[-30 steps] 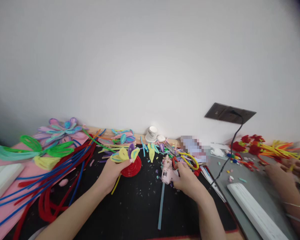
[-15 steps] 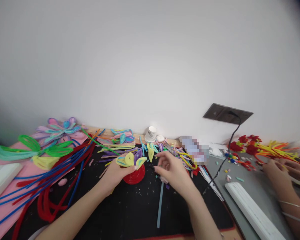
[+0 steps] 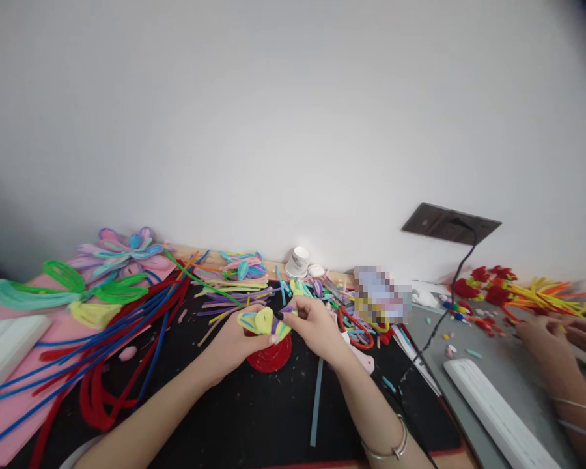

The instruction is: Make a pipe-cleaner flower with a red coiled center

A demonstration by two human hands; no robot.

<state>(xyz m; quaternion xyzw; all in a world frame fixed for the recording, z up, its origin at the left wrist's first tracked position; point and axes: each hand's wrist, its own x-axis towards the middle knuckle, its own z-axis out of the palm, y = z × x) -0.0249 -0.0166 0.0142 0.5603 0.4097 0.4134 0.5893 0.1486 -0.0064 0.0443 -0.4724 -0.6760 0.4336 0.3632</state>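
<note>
Between my two hands is a small pipe-cleaner flower (image 3: 264, 320) with yellow, light blue and purple loops. My left hand (image 3: 232, 348) is closed on its left side, thumb along the near edge. The fingers of my right hand (image 3: 317, 329) pinch the flower's right side; what exactly lies under the fingertips is hidden. Just below the flower, a round red dish-like object (image 3: 269, 357) lies on the black mat (image 3: 254, 417). Cut pipe-cleaner pieces (image 3: 224, 301) in purple, yellow and pink are spread behind my left hand.
Long blue and red pipe cleaners (image 3: 127, 345) and a green looped flower (image 3: 112, 290) lie left. A paper cup (image 3: 300, 257) stands by the wall. A grey-blue strip (image 3: 317, 404) lies in front. At right are a black cable (image 3: 437, 319), a white bar (image 3: 498, 410) and another person's hands (image 3: 547, 342).
My right hand has moved left, from apart with its fingers spread to closed on the flower. My left hand still holds the flower. The view has shifted slightly.
</note>
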